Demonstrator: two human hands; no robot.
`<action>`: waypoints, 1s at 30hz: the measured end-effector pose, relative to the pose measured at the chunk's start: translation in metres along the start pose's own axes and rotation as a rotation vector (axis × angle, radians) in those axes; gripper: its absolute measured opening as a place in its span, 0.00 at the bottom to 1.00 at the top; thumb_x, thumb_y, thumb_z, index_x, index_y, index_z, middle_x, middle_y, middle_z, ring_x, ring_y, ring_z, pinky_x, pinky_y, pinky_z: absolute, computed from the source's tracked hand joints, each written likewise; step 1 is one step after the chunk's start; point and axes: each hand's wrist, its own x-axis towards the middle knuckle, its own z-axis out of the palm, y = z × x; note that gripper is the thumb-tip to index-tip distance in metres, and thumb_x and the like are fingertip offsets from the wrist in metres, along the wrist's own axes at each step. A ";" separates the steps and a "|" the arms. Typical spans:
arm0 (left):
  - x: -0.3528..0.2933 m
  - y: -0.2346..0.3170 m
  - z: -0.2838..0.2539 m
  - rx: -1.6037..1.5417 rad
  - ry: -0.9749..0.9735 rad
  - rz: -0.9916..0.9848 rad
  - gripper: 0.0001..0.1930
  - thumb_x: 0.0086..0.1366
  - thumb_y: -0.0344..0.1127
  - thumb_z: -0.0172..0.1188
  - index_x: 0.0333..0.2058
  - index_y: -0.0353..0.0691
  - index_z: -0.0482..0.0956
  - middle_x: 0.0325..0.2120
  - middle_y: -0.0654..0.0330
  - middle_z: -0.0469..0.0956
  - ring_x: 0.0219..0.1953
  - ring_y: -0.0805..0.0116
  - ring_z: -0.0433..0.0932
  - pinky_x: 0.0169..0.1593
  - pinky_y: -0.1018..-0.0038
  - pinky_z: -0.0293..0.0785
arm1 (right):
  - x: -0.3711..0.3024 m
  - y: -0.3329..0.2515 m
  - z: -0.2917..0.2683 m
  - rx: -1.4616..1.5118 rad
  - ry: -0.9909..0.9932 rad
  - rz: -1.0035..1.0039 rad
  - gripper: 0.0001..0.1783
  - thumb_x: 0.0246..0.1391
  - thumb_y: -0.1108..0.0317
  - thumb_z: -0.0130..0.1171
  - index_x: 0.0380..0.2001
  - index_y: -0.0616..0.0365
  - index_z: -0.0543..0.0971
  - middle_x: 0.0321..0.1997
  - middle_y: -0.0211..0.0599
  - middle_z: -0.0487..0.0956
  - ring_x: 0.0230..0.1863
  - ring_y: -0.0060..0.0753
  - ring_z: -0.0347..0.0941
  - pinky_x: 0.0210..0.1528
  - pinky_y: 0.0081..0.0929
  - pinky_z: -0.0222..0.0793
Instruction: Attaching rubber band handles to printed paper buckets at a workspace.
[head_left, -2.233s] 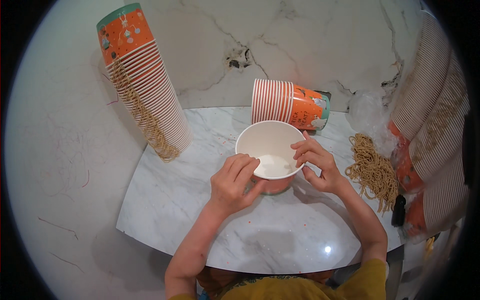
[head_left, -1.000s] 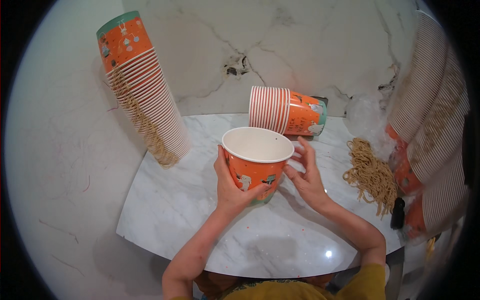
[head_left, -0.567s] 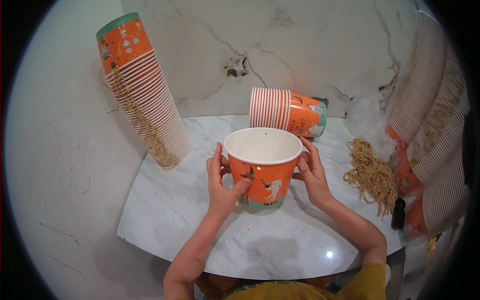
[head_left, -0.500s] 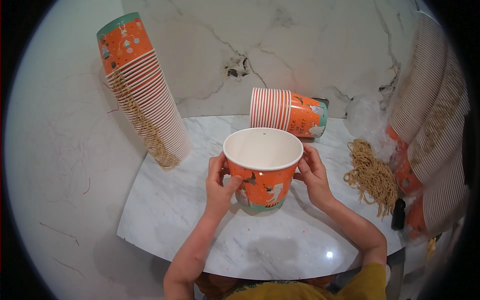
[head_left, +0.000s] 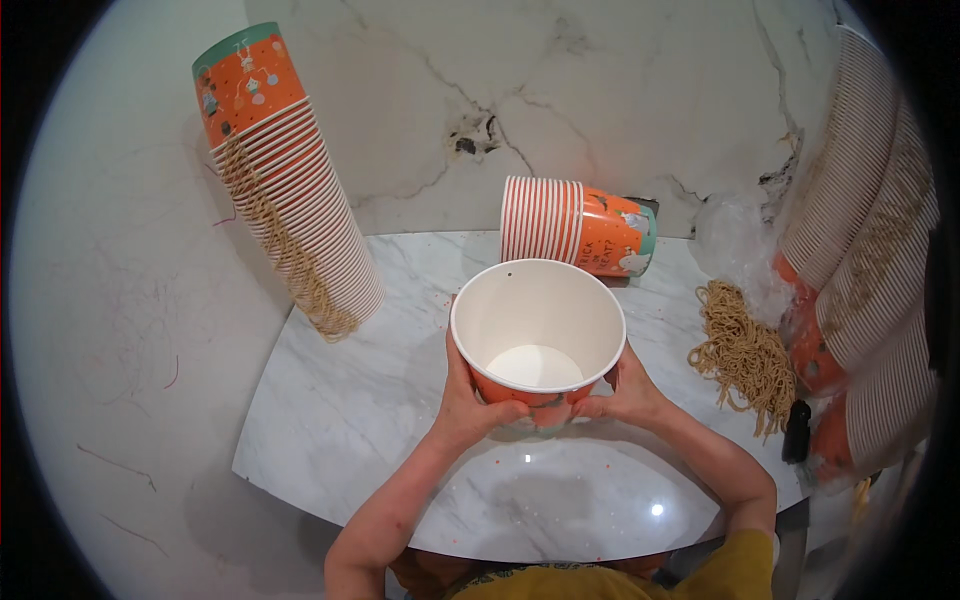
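Observation:
An orange paper bucket (head_left: 538,312) with a white rim and white inside is between my two hands over the middle of the table. It tips toward me, so its round bottom shows. A small dark hole sits just under the far rim, left of the middle. My left hand (head_left: 468,398) wraps its left side, the thumb along the lower front. From the right, my right hand (head_left: 632,390) grips it the same way, both thumbs pointing at each other. Most fingers of both hands are hidden behind the bucket.
On the left leans a tall stack of nested buckets (head_left: 300,200) with tan cords along one side. A shorter stack (head_left: 545,222) lies by the wall. To the right are a heap of tan cords (head_left: 742,360), a black object (head_left: 797,432) and plastic-wrapped bucket stacks (head_left: 850,230).
The bucket has tipped its mouth toward me and turned, its rim hole now farther left. Both hands have shifted, with the thumbs closer together on its lower front.

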 end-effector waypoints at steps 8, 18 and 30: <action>0.002 0.002 0.001 0.008 0.030 -0.073 0.63 0.42 0.41 0.83 0.70 0.38 0.45 0.64 0.53 0.62 0.66 0.59 0.66 0.67 0.62 0.67 | -0.001 0.011 0.003 0.053 0.013 0.095 0.74 0.39 0.49 0.82 0.76 0.57 0.40 0.75 0.45 0.56 0.75 0.42 0.57 0.75 0.45 0.58; 0.009 0.004 -0.004 0.276 0.119 0.240 0.69 0.42 0.38 0.83 0.73 0.37 0.38 0.67 0.49 0.58 0.68 0.55 0.65 0.67 0.58 0.68 | 0.003 -0.013 0.010 -0.113 0.102 -0.089 0.72 0.45 0.57 0.79 0.78 0.43 0.34 0.79 0.46 0.47 0.76 0.49 0.53 0.70 0.51 0.65; 0.004 -0.014 0.017 0.377 0.113 0.041 0.67 0.49 0.44 0.79 0.74 0.35 0.33 0.67 0.49 0.50 0.71 0.53 0.55 0.71 0.56 0.59 | 0.007 -0.017 -0.003 -0.413 0.183 -0.179 0.52 0.54 0.63 0.71 0.76 0.45 0.52 0.71 0.42 0.60 0.67 0.45 0.67 0.57 0.41 0.81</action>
